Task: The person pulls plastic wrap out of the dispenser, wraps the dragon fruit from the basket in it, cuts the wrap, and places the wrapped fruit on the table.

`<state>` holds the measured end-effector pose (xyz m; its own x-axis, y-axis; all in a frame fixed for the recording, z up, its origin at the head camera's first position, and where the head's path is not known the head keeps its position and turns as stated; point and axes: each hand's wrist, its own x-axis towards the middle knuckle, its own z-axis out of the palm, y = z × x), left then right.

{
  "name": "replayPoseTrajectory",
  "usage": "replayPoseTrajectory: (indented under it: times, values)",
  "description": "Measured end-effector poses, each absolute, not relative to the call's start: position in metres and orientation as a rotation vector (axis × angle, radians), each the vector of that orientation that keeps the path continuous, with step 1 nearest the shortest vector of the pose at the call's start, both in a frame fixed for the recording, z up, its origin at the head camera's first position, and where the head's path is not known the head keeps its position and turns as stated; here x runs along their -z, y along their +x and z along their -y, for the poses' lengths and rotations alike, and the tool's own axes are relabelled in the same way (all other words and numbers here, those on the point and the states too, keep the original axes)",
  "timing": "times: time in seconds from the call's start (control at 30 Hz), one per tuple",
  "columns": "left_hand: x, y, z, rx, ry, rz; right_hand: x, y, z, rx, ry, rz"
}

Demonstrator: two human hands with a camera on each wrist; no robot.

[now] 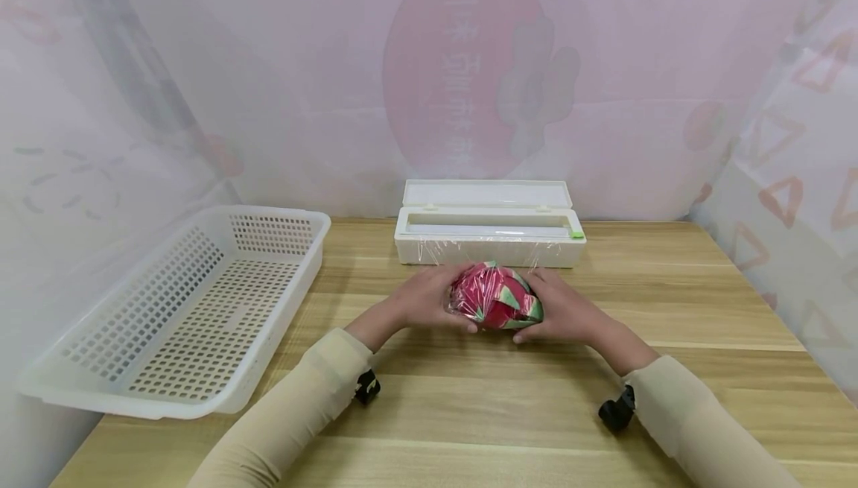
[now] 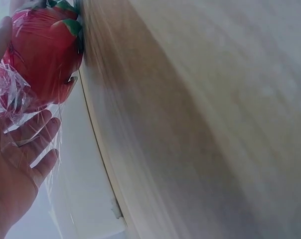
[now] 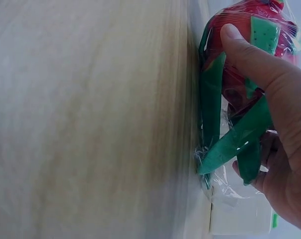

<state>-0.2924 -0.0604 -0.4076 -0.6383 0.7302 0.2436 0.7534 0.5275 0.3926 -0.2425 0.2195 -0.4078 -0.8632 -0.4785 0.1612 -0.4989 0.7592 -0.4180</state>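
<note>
A red dragon fruit (image 1: 492, 298) with green scales, wrapped in clear cling film, is held between both hands low over the table. My left hand (image 1: 432, 298) cups its left side, thumb in front and fingers behind. In the left wrist view, loose film (image 2: 13, 92) bunches near the left fingers. The right hand (image 1: 563, 308) grips the other side; its thumb (image 3: 250, 57) presses on the wrapped skin while the fingers curl behind the long green scales. Just behind the fruit stands a white cling film dispenser (image 1: 489, 252), lid raised, with film hanging down its front.
To the left, a white perforated plastic basket (image 1: 284, 324) sits on the wooden table (image 1: 469, 413). A green slider (image 1: 576, 235) is at the dispenser's right end. Pale printed curtains (image 1: 322, 100) enclose the back and sides.
</note>
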Motion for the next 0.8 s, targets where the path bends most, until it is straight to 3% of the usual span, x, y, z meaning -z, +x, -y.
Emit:
replayPoseTrajectory:
  times: [0.8]
  values:
    - [0.389,-0.289,0.061,0.696,-1.322,2.662,0.391,-0.235,-0.229,-0.654,0.794,2.903]
